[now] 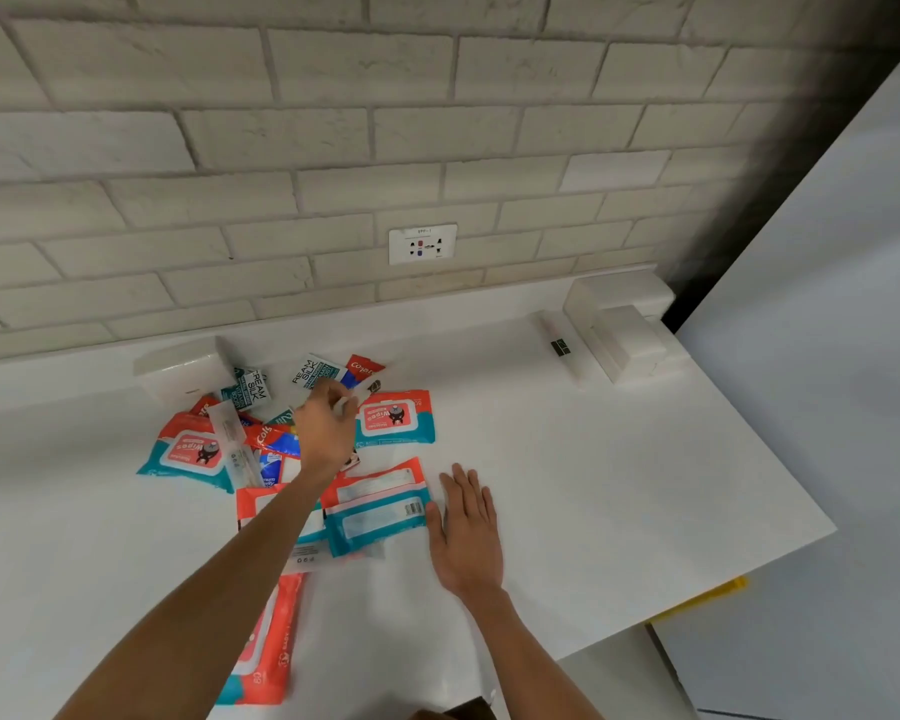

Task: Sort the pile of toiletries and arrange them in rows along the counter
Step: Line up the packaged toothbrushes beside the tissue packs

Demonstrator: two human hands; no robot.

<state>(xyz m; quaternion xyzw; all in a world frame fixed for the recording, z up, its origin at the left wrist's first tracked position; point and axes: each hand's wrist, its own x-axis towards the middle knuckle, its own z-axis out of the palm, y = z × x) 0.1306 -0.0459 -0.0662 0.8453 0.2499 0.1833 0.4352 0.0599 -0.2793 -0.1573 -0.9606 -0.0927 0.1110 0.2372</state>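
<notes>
Toiletries pile (271, 439): unsorted on bench (619, 459), below and left of wall socket (422, 244); 0 rows formed, all sorting left. My left hand (328, 428) curls over pile, grasp unclear. My right hand (466, 532) lies flat, released, touching 1 wipes pack (375, 506).

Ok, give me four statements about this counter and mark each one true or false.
1. The right hand lies flat on the counter, beside a face-down wipes pack. True.
2. The pile of toiletries is sorted into neat rows. False: it lies jumbled.
3. The left hand reaches over that pile. True.
4. A plug sits in the wall outlet. False: nothing is plugged in.
</notes>
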